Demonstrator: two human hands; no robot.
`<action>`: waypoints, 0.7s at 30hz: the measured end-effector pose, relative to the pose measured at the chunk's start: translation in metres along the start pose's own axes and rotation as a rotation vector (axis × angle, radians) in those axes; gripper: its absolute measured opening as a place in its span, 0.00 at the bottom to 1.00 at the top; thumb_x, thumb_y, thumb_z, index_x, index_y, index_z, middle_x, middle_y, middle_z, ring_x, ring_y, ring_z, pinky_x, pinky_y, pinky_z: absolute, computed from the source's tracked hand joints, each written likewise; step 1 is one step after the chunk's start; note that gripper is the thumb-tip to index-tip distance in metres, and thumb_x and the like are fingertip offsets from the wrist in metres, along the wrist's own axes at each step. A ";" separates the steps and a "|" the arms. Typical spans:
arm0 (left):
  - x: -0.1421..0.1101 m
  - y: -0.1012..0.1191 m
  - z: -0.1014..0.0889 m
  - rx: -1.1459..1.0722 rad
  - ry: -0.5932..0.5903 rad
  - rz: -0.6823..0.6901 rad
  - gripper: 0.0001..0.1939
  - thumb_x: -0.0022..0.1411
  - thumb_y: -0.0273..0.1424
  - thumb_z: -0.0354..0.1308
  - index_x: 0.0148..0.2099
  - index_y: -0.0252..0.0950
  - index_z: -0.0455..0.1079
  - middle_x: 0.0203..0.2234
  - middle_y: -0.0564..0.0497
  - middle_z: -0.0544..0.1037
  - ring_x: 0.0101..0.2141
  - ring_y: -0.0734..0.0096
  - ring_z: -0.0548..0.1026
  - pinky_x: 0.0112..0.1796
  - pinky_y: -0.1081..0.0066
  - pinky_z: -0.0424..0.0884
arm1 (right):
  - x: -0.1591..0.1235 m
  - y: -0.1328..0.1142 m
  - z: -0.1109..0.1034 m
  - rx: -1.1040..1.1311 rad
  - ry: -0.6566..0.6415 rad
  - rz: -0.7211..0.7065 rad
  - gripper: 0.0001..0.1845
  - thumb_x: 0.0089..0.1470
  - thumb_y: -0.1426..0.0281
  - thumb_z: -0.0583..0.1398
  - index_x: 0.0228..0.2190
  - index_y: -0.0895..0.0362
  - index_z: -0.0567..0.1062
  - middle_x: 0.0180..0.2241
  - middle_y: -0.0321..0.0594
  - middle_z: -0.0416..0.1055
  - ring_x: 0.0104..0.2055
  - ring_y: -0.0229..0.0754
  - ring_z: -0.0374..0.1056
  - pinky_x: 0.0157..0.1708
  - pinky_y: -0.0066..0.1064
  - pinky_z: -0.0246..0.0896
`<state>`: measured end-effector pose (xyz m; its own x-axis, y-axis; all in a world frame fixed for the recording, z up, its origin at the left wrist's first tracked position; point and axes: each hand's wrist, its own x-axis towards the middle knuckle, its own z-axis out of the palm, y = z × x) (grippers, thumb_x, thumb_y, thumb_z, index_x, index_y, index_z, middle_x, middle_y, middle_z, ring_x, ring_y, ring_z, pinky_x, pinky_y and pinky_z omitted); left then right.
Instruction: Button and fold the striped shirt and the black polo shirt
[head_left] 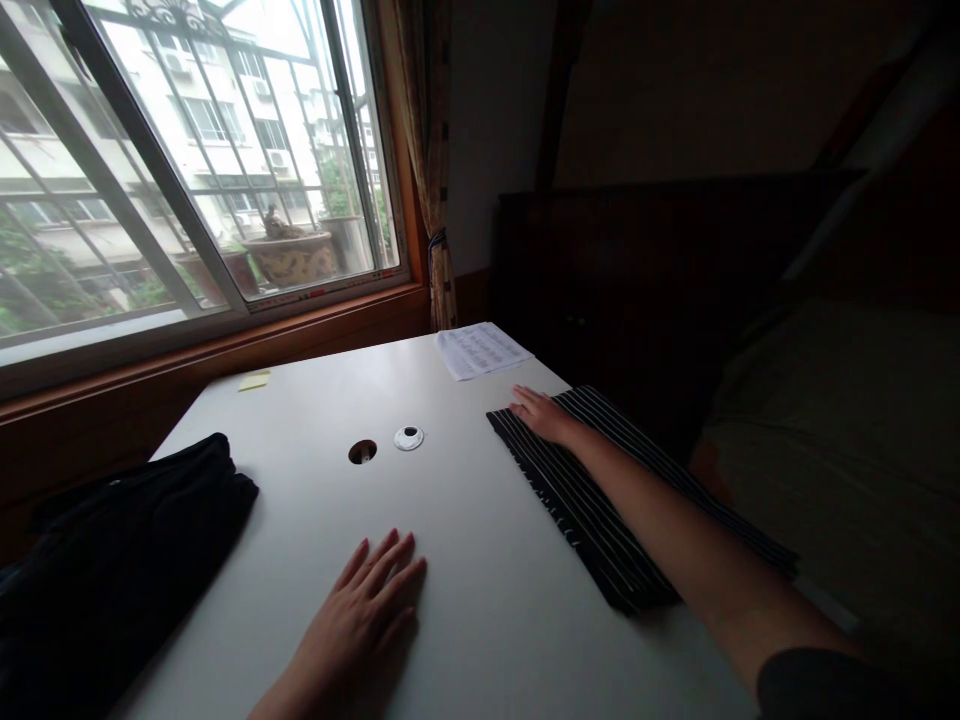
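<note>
My left hand (365, 597) rests palm down on the white table (300, 520), fingers stretched out and nothing in them. To the right, a black cloth with thin white stripes (574, 495) lies folded flat along the table's right side. My right hand (541, 413) lies on the far end of this striped cloth with its fingers extended, and my forearm crosses over the fabric. The cloth's right part reaches the table edge. A dark folded garment (142, 540) lies at the left, apart from both hands.
Printed paper sheets (482, 350) lie at the far right corner, and yellow sticky notes (254, 380) at the far left. A round cable hole (363, 452) and its white cover ring (409, 438) are mid-table. Behind stand a barred window (225, 150) and a tied curtain (435, 200).
</note>
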<state>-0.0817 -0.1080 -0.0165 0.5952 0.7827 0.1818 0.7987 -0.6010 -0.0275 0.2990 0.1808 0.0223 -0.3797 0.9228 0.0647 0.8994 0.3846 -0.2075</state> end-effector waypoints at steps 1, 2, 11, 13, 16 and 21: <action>0.000 0.000 0.000 0.002 0.000 0.001 0.31 0.74 0.42 0.49 0.74 0.51 0.45 0.71 0.54 0.53 0.68 0.58 0.55 0.66 0.50 0.57 | -0.004 0.017 -0.002 -0.015 -0.013 0.037 0.38 0.69 0.52 0.37 0.68 0.61 0.56 0.71 0.47 0.47 0.73 0.47 0.41 0.70 0.46 0.34; 0.000 0.000 0.001 0.004 0.001 0.001 0.31 0.74 0.42 0.49 0.74 0.50 0.45 0.71 0.54 0.53 0.68 0.58 0.55 0.66 0.51 0.57 | -0.009 0.033 -0.004 -0.030 -0.028 0.075 0.37 0.68 0.51 0.40 0.67 0.60 0.58 0.71 0.48 0.48 0.73 0.49 0.42 0.70 0.48 0.33; 0.002 0.002 -0.002 -0.002 0.008 -0.012 0.31 0.73 0.42 0.50 0.74 0.51 0.46 0.71 0.54 0.54 0.68 0.58 0.55 0.66 0.51 0.56 | -0.024 0.125 -0.028 -0.082 -0.033 0.495 0.38 0.67 0.52 0.38 0.66 0.62 0.59 0.70 0.57 0.49 0.71 0.61 0.46 0.64 0.67 0.40; 0.002 0.002 -0.003 0.007 -0.006 -0.012 0.31 0.74 0.42 0.49 0.74 0.51 0.45 0.71 0.54 0.54 0.68 0.58 0.55 0.65 0.50 0.58 | -0.023 0.125 -0.031 -0.085 -0.001 0.512 0.37 0.68 0.53 0.38 0.66 0.63 0.58 0.70 0.58 0.49 0.71 0.61 0.45 0.64 0.66 0.40; 0.002 0.003 -0.003 0.005 0.000 -0.016 0.31 0.74 0.42 0.49 0.74 0.51 0.45 0.71 0.54 0.54 0.68 0.58 0.55 0.66 0.50 0.57 | -0.021 0.105 -0.029 -0.089 0.066 0.436 0.37 0.68 0.56 0.38 0.67 0.66 0.56 0.70 0.57 0.47 0.72 0.59 0.41 0.66 0.62 0.39; 0.002 0.003 -0.003 -0.012 0.018 -0.011 0.31 0.74 0.42 0.49 0.73 0.50 0.46 0.70 0.54 0.54 0.68 0.59 0.55 0.66 0.52 0.55 | -0.018 0.028 0.000 -0.063 0.072 0.105 0.33 0.69 0.56 0.41 0.67 0.59 0.59 0.70 0.46 0.51 0.73 0.48 0.40 0.70 0.50 0.33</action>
<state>-0.0785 -0.1082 -0.0135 0.5848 0.7863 0.1993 0.8039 -0.5946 -0.0134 0.3308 0.1752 0.0157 -0.2681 0.9564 0.1159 0.9462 0.2840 -0.1548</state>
